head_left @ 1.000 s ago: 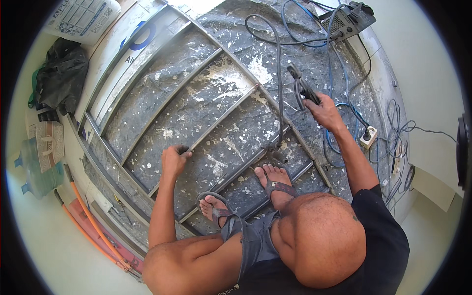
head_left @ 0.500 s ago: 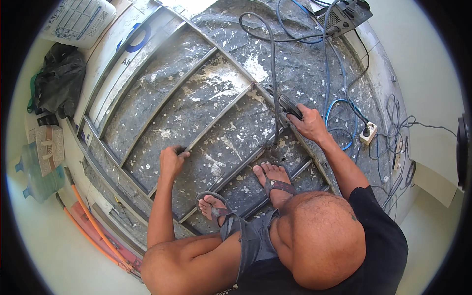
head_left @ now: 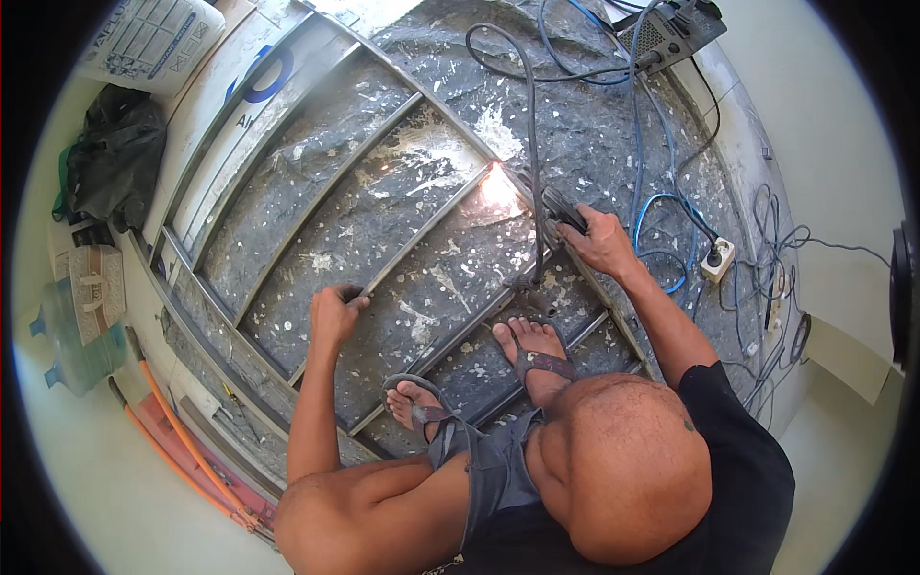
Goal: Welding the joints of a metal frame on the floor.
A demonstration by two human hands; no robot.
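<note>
A frame of grey metal bars (head_left: 392, 265) lies on a dark, paint-spattered sheet. My left hand (head_left: 335, 314) is closed around one of its crossbars. In my right hand (head_left: 606, 244) is a black welding electrode holder (head_left: 563, 205), its cable looping up and away. A bright orange-white glow (head_left: 499, 190) burns by the joint where that crossbar meets the long right-hand bar, just ahead of the holder. The electrode itself is hard to make out in the glare. My sandalled feet are set among the nearer bars.
A welding machine (head_left: 676, 40) stands at the far right, with cables trailing down to a white socket block (head_left: 717, 259). Along the left are a white bucket (head_left: 158, 43), a black bag (head_left: 120, 153), a clear water jug (head_left: 79, 337) and an orange-handled tool (head_left: 184, 443).
A glowing arc with sparks has appeared at the bar joint, where there was none before. Both hands have stayed almost where they were.
</note>
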